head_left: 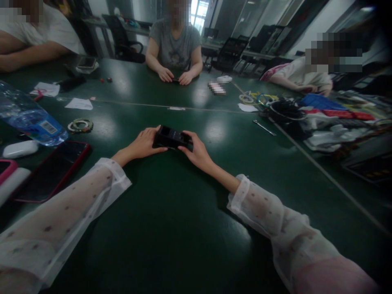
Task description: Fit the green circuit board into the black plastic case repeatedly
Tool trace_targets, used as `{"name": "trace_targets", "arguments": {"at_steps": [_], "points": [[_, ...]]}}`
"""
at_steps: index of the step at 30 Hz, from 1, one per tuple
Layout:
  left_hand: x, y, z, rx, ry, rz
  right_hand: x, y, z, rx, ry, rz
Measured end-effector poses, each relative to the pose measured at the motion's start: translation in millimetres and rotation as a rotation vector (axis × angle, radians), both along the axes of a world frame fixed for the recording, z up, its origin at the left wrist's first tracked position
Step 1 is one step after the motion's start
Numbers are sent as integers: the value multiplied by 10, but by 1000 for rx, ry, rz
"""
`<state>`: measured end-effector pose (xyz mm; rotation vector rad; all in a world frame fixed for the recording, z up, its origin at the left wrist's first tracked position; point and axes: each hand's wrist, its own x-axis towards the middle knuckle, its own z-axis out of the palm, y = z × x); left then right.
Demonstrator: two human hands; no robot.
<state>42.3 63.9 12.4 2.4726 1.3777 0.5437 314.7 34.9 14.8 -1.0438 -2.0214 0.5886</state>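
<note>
A small black box-shaped device (172, 136) is at the middle of the green table (171, 228), with a dark square area at its left end and tiny light marks on top. I cannot make out its exact kind. My left hand (146, 143) grips its left end, thumb along the near edge and fingers behind. At the other end, my right hand (198, 152) pinches the device between thumb and fingers. Both forearms, in sheer white dotted sleeves, reach in from the lower corners. Whether the device touches the tabletop is hard to see.
To the left are a water bottle (33, 118), a red-edged phone (56, 169), a white case (21, 149) and beaded bracelets (80, 125). A wrench (263, 127) lies right, near black cables (286, 112). A person (174, 45) sits opposite; others sit at both sides.
</note>
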Motion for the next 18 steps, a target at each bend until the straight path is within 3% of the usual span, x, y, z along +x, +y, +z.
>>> {"name": "trace_targets", "arguments": {"at_steps": [6, 12, 18], "points": [[18, -16, 21, 14, 1, -7, -7, -35, 29, 63, 44, -40], [31, -23, 45, 17, 17, -9, -2, -71, 53, 144, 118, -213], [30, -28, 77, 4, 36, -10, 56, 51, -31, 91, 162, -338]]}}
